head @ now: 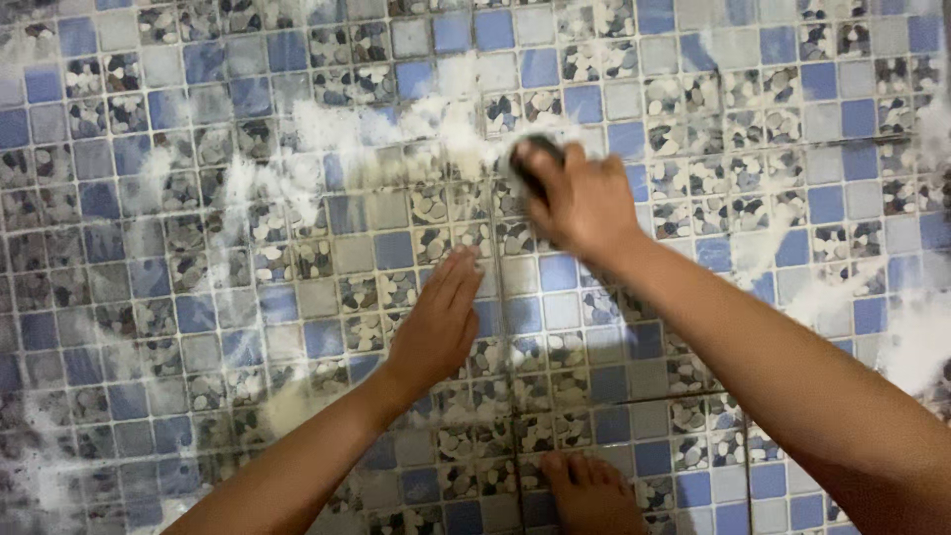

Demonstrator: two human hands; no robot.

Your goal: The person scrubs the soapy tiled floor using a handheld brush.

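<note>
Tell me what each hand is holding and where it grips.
The right hand grips a dark scrubbing brush from above, fingers wrapped over its top. The left hand holds nothing; it rests flat on the soapy tiled floor.

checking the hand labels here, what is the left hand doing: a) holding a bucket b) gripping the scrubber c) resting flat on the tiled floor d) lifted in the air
c: the left hand lies palm down, fingers straight, on the soapy tiled floor, while the right hand grips the dark scrubber.

The floor [198, 297] is blue, grey and pebble-patterned mosaic tile, smeared with white foam [327, 139]; a bare foot [591, 490] stands on it.
</note>
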